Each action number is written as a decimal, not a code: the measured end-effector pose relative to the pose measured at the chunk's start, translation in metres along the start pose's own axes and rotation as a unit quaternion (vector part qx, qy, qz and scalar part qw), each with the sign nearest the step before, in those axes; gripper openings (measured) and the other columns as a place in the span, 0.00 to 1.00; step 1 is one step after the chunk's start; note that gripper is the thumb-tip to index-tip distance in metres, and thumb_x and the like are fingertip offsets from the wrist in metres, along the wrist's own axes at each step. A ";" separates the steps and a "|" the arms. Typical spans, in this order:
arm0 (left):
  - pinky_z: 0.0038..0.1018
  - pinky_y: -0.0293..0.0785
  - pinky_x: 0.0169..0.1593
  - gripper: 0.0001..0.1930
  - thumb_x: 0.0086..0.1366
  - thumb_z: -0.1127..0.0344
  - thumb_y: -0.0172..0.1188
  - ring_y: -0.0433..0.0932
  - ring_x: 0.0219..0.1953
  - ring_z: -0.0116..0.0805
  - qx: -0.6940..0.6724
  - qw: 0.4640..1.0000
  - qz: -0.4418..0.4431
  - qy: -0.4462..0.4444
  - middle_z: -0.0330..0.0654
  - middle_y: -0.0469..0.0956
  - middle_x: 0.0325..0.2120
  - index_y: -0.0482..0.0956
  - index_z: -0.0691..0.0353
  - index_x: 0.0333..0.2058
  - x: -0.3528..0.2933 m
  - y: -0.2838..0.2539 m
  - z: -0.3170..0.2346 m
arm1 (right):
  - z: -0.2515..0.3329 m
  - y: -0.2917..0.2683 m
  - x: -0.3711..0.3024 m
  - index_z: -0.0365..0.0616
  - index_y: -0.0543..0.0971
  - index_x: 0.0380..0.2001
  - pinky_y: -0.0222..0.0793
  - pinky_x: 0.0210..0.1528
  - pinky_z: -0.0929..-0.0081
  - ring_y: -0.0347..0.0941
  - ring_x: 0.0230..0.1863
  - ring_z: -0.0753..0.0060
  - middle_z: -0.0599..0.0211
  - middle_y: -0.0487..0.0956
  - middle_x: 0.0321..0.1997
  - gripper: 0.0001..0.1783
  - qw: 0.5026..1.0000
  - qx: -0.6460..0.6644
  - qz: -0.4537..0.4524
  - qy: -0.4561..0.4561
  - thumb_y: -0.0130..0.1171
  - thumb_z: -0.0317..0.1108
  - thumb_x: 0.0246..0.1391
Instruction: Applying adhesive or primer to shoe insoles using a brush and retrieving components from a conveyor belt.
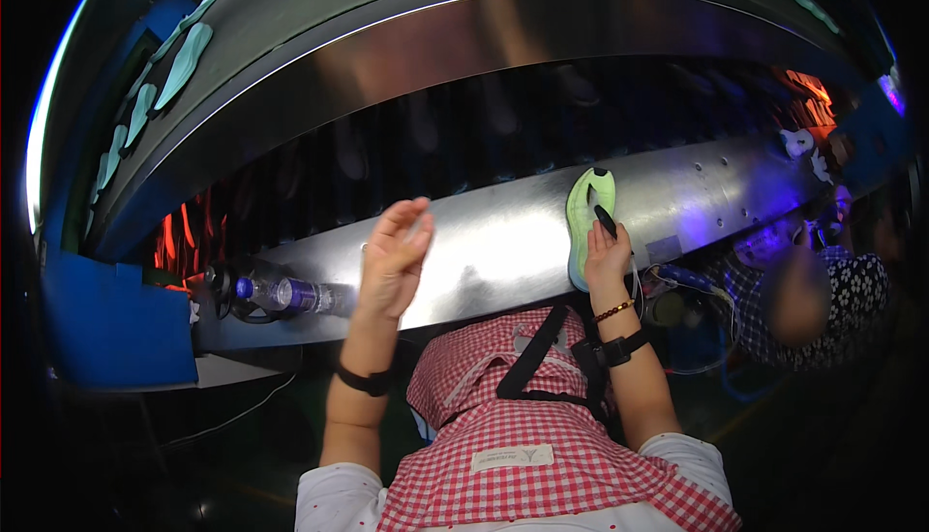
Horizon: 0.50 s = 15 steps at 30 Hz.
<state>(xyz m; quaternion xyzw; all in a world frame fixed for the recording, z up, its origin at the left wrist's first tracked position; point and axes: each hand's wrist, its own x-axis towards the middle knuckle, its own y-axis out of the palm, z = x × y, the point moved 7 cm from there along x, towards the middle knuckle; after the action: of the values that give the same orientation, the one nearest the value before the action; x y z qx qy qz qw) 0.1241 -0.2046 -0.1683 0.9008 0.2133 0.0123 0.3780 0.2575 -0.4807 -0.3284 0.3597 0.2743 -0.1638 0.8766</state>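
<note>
A yellow-green shoe sole with a pale bluish edge lies lengthwise on the metal ledge, just left of my right hand. My right hand is closed on a small black object with a rounded tip, which overlaps the sole's right edge. Its exact kind I cannot make out. My left hand is raised over the ledge, palm turned inward, fingers loosely bent and thumb apart. Nothing shows in it.
Beyond the metal ledge runs a dark conveyor with dim soles, glowing orange at both ends. Mint soles lie on the upper belt. Plastic bottles lie at left. Another person sits at right. A thin white cable hangs by my right wrist.
</note>
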 end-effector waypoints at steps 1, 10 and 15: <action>0.22 0.65 0.53 0.20 0.50 0.85 0.53 0.68 0.47 0.32 -0.025 1.000 -0.001 -0.014 0.44 0.66 0.44 0.66 0.65 0.43 -0.004 0.003 0.014 | -0.009 -0.007 0.005 0.34 0.57 0.52 0.54 0.55 0.74 0.57 0.56 0.64 0.54 0.60 0.55 0.30 0.998 0.027 -0.023 0.044 0.43 0.47 0.54; 0.25 0.63 0.56 0.19 0.50 0.89 0.48 0.66 0.49 0.35 -0.146 0.987 -0.033 -0.063 0.48 0.61 0.46 0.63 0.64 0.41 -0.028 0.029 0.044 | -0.034 -0.001 -0.032 0.35 0.62 0.49 0.66 0.33 0.81 0.68 0.33 0.73 0.58 0.71 0.43 0.25 0.971 -0.025 0.063 0.230 0.43 0.43 0.55; 0.31 0.61 0.57 0.20 0.50 0.88 0.48 0.63 0.52 0.38 -0.103 0.994 -0.014 -0.044 0.47 0.60 0.48 0.62 0.64 0.43 -0.029 0.036 0.045 | -0.009 0.090 -0.118 0.38 0.76 0.34 0.62 0.28 0.87 0.67 0.26 0.82 0.69 0.74 0.28 0.10 0.828 -0.405 0.387 -0.007 0.53 0.32 0.50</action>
<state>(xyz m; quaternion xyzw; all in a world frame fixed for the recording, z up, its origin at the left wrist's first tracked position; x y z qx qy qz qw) 0.1193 -0.2694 -0.1719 0.8539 0.2065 -0.0104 0.4777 0.2037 -0.4021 -0.2145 0.0478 0.1488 0.3122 0.9371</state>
